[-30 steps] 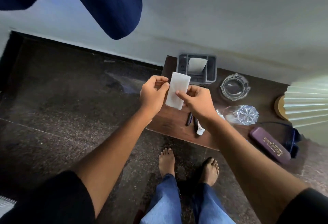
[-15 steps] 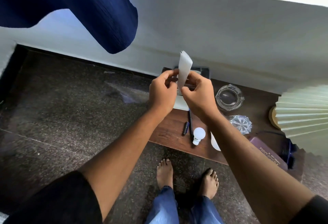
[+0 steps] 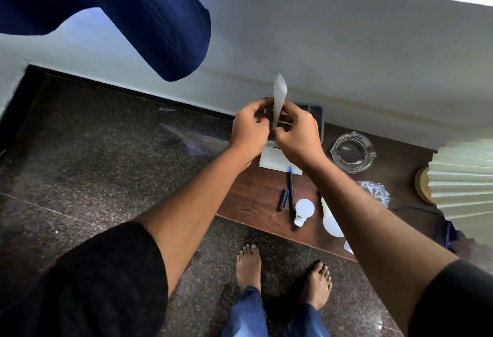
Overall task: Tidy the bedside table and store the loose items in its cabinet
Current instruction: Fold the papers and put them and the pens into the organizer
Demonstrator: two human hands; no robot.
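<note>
A white slip of paper (image 3: 279, 96) stands upright and folded lengthwise, pinched at its lower end between my left hand (image 3: 249, 130) and my right hand (image 3: 298, 134). Both hands hover over the back left part of the dark wooden bedside table (image 3: 253, 198). Behind them a grey organizer tray (image 3: 318, 115) is mostly hidden. On the table lie a white sheet (image 3: 272, 159), a blue-tipped pen (image 3: 291, 190), its cap (image 3: 283, 199), a small white bulb (image 3: 303, 211) and a second, larger white bulb (image 3: 330, 223) partly behind my right forearm.
A glass ashtray (image 3: 352, 152) and a cut-glass dish (image 3: 376, 192) sit to the right. A pleated cream lampshade (image 3: 464, 182) crowds the right edge, over a round wooden base (image 3: 422, 184). A dark blue curtain (image 3: 149, 16) hangs upper left. Bare feet (image 3: 249, 264) stand on dark stone floor.
The paper went from flat and facing me to folded and standing edge-on between both hands. The hands came closer together, and more of the table front shows.
</note>
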